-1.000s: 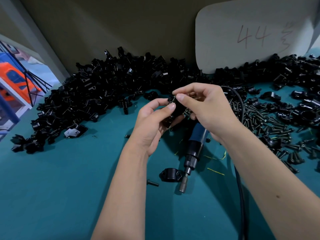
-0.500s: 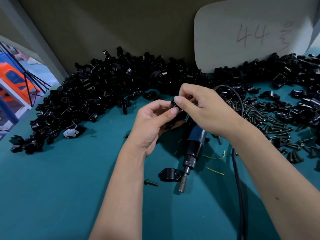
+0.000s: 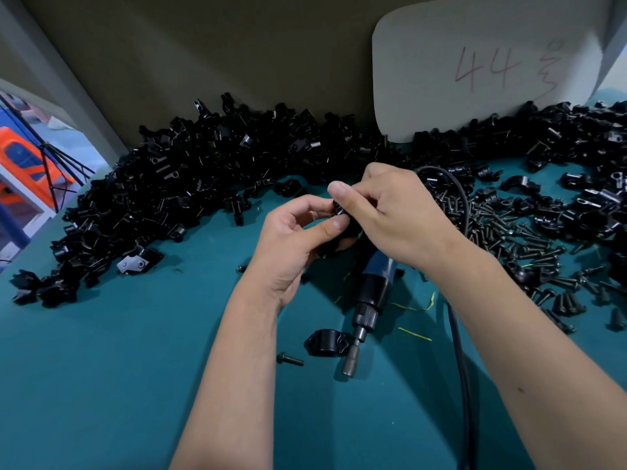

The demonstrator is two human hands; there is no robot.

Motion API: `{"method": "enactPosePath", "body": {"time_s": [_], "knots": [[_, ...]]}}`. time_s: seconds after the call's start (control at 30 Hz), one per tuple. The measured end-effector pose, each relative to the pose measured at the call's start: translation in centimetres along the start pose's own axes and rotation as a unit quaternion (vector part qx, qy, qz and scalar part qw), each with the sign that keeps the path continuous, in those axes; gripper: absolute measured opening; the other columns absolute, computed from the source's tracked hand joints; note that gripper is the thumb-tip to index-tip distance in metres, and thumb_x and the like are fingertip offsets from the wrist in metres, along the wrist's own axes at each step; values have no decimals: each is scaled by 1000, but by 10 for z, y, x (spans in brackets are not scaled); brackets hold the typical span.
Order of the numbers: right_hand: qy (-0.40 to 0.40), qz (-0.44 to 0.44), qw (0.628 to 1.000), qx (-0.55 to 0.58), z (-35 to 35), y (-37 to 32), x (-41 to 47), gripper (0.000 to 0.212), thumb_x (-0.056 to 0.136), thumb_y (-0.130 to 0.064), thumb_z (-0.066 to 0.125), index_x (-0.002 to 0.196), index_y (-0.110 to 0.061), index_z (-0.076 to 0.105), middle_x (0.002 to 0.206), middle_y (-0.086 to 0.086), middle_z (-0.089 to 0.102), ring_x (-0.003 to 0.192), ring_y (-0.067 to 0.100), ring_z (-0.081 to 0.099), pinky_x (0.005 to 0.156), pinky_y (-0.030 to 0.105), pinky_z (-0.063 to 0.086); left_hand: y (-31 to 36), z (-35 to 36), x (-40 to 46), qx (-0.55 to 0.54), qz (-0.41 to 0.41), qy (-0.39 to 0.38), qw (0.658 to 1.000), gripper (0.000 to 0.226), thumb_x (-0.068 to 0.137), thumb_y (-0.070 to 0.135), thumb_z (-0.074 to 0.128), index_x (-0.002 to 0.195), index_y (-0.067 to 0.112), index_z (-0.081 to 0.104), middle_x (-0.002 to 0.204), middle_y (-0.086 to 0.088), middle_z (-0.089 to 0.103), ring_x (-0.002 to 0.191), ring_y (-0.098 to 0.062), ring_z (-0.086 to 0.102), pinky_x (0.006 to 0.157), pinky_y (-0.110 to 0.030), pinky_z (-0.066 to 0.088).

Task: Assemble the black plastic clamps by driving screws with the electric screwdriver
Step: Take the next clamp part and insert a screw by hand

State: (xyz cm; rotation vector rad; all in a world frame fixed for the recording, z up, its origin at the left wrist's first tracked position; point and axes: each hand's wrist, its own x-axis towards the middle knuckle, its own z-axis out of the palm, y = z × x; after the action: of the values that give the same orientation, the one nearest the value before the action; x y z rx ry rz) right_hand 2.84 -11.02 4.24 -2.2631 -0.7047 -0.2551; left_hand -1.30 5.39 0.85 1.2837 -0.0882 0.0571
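My left hand [image 3: 291, 239] and my right hand [image 3: 397, 215] meet over the middle of the teal table and both pinch one small black clamp [image 3: 341, 215], mostly hidden by my fingers. The electric screwdriver [image 3: 371, 293], blue and black, lies on the table under my right hand, its bit pointing toward me. Beside the bit rests a loose black clamp half [image 3: 327, 342], and a single screw [image 3: 289, 360] lies to its left. A spread of black screws [image 3: 519, 232] covers the table to the right.
A large heap of black clamp parts [image 3: 176, 191] curves along the back wall from left to right. A white card marked 44 [image 3: 481, 66] leans on the wall. The screwdriver's black cable [image 3: 463, 385] runs along my right forearm. The teal table [image 3: 101, 385] stretches toward me.
Both hands have drifted slightly lower and left with the clamp, and my fingers have closed tighter around it. The screwdriver, loose clamp half and screw have not moved.
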Motion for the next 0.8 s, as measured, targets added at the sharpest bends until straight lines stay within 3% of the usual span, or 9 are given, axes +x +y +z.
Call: {"method": "enactPosePath", "body": {"time_s": [0.07, 0.2, 0.33, 0.4, 0.47, 0.57, 0.67, 0.8], "knots": [[-13, -3, 999, -38, 0, 0, -2, 52, 107, -52, 34, 65, -24, 50, 81, -1, 47, 74, 16, 50, 72, 42, 44, 1, -1, 0, 2, -3, 17, 1000, 13, 76, 7, 78, 88, 10, 75, 84, -7, 72, 80, -20, 73, 77, -33, 62], [-25, -35, 999, -29, 5, 5, -4, 26, 109, -35, 43, 87, -23, 48, 86, -5, 42, 80, 17, 46, 75, 41, 44, 3, -2, -1, 8, -13, 19, 1000, 10, 80, 3, 76, 88, 9, 73, 81, -4, 73, 75, -16, 72, 70, -27, 60], [8, -30, 999, -13, 4, 5, -1, 43, 106, -45, 49, 71, -23, 57, 79, -5, 40, 73, 17, 47, 69, 41, 44, 2, 0, -1, 13, -13, 10, 1000, 12, 80, 1, 76, 89, 8, 74, 84, -7, 71, 80, -20, 72, 73, -31, 61], [18, -14, 999, -41, 3, 3, 0, 55, 102, -58, 44, 72, -18, 69, 75, -5, 42, 70, 17, 49, 65, 41, 44, 1, 1, 0, 24, -12, 7, 1000, 12, 82, 0, 76, 92, 6, 74, 87, -10, 69, 84, -23, 71, 80, -37, 62], [16, -8, 998, -59, 2, 1, -2, 58, 100, -64, 34, 67, -26, 63, 74, -6, 43, 69, 15, 48, 63, 38, 39, 2, 3, 0, 27, -16, 15, 999, 19, 81, 1, 77, 99, -1, 72, 94, -17, 67, 89, -27, 70, 84, -41, 62], [23, -6, 998, -50, 1, 4, -5, 41, 108, -48, 32, 73, -29, 42, 77, -6, 47, 73, 18, 47, 67, 39, 37, 5, 1, -1, -9, -16, 50, 999, 9, 74, 10, 79, 82, 15, 79, 85, -6, 72, 78, -16, 72, 74, -28, 61], [15, -19, 999, -49, 2, 11, -5, 24, 109, -33, 41, 88, -24, 46, 79, -7, 50, 77, 20, 48, 70, 44, 43, 7, -2, 0, -72, -20, 64, 995, 10, 77, 14, 78, 86, 12, 75, 99, -12, 67, 81, -23, 73, 75, -26, 60], [21, -47, 999, 17, 0, 10, -2, 28, 110, -28, 46, 84, -16, 49, 71, -6, 46, 70, 15, 44, 65, 36, 37, 11, -3, -2, -109, -29, 45, 993, 7, 81, 13, 75, 88, 11, 75, 101, -14, 65, 83, -26, 74, 74, -25, 60]]}}
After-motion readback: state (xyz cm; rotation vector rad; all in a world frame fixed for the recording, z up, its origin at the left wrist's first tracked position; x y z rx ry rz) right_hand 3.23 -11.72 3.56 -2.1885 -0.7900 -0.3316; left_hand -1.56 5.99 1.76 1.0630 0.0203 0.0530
